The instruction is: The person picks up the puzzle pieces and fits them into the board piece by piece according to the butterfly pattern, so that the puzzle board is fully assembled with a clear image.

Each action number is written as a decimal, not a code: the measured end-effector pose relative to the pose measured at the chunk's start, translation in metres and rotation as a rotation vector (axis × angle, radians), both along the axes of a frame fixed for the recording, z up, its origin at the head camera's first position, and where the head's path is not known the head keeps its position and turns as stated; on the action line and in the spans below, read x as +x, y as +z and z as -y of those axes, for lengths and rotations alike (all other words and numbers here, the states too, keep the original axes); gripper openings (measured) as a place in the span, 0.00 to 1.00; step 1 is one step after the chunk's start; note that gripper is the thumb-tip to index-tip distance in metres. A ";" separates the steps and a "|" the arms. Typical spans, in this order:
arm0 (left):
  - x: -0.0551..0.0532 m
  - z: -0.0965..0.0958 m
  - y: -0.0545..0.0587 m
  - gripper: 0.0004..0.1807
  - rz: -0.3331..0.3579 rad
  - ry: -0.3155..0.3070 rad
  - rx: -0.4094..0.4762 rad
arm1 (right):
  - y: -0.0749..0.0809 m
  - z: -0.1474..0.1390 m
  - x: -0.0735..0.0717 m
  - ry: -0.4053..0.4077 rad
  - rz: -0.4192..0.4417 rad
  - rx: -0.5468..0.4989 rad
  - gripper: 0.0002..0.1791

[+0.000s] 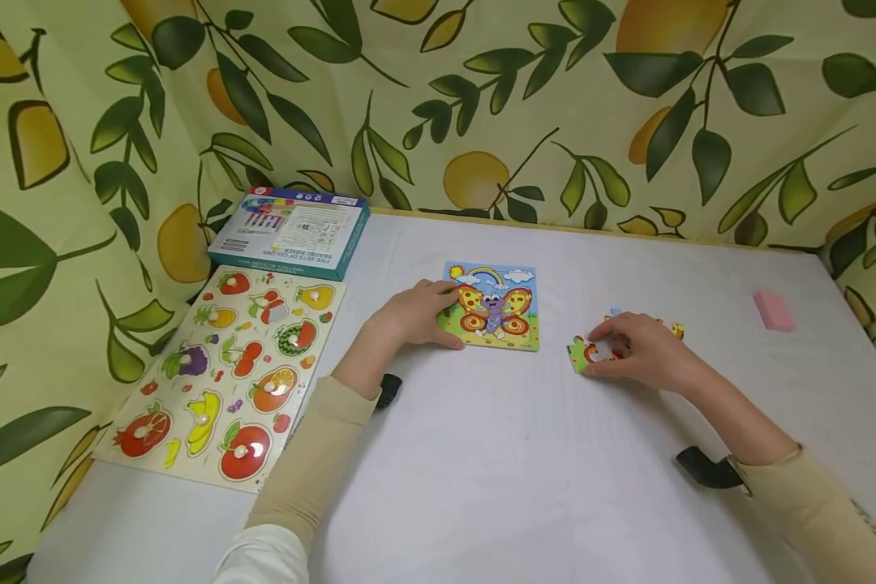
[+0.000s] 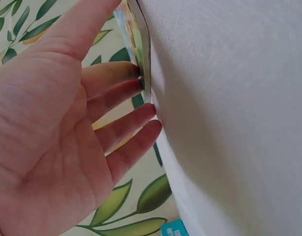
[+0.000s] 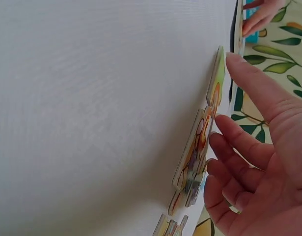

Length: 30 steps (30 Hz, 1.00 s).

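Note:
My left hand [image 1: 416, 315] rests at the left side of a square butterfly puzzle board [image 1: 514, 328] lying on the table. Its thumb lies by the lower edge, and its fairly straight fingers touch the left edge, also seen in the left wrist view. To the right of the board, my right hand [image 1: 646, 350] bends over loose puzzle pieces. Its thumb and index finger span a green-cornered puzzle piece [image 1: 578, 355], gripping it at its edges. Under and behind that hand lie several more pieces [image 3: 192, 147], some overlapping, partly hidden from the head camera.
At the left lies a fruit knob puzzle board [image 1: 215, 365], with a boxed bead set [image 1: 288, 231] behind it. A pink block [image 1: 774, 311] sits at the far right. A patterned curtain [image 1: 474, 105] borders the white-covered table [image 1: 511, 487] at the back and sides.

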<state>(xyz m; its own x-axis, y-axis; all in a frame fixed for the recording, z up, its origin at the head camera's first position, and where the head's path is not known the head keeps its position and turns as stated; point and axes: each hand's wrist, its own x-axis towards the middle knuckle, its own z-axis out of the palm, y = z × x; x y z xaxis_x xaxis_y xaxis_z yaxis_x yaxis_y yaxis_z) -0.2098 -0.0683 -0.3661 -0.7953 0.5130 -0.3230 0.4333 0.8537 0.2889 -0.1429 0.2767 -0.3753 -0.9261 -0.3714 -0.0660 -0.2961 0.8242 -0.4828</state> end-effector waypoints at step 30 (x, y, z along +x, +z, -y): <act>-0.002 0.001 -0.002 0.49 -0.006 0.009 0.012 | -0.006 -0.043 -0.027 -0.233 0.110 0.038 0.41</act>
